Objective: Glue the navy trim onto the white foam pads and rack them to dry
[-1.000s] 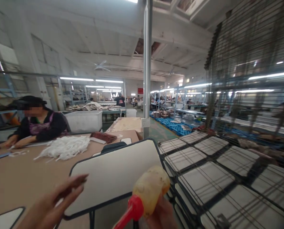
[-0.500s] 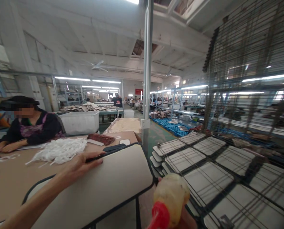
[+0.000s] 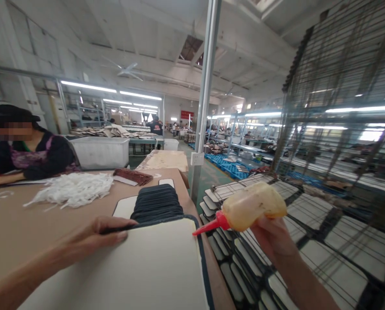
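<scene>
- Since half a second ago, your right hand (image 3: 273, 239) has lifted the glue bottle (image 3: 253, 206) up into clear view and swung its red nozzle (image 3: 212, 224) leftward, so the tip now sits just over the right edge of the cream panel (image 3: 141, 267).
- Your left hand (image 3: 95, 234) has stayed flat on that panel near its far left corner, fingers pressing down along the dark trim (image 3: 200, 249); the panel itself now lies closer to you and squarer on the surface (image 3: 34, 224).
- Your right hand is clenched around the yellowish body of the bottle, which lies tilted with the nozzle pointing left and slightly down.
- Your left hand is not closed on anything; it rests on the panel and steadies it.
- With the nozzle brought to the panel's edge and the panel pinned, I judge that you are set to run glue along the trimmed border.
- Beyond the panel lies a stack of dark pieces (image 3: 156, 202), and further left a heap of white strips (image 3: 72, 189).
- To your right, wire racks (image 3: 308, 241) hold more cream panels, laid out flat.
- Across the surface a co-worker in a dark top (image 3: 34, 157) leans on both forearms, well apart from your hands.
</scene>
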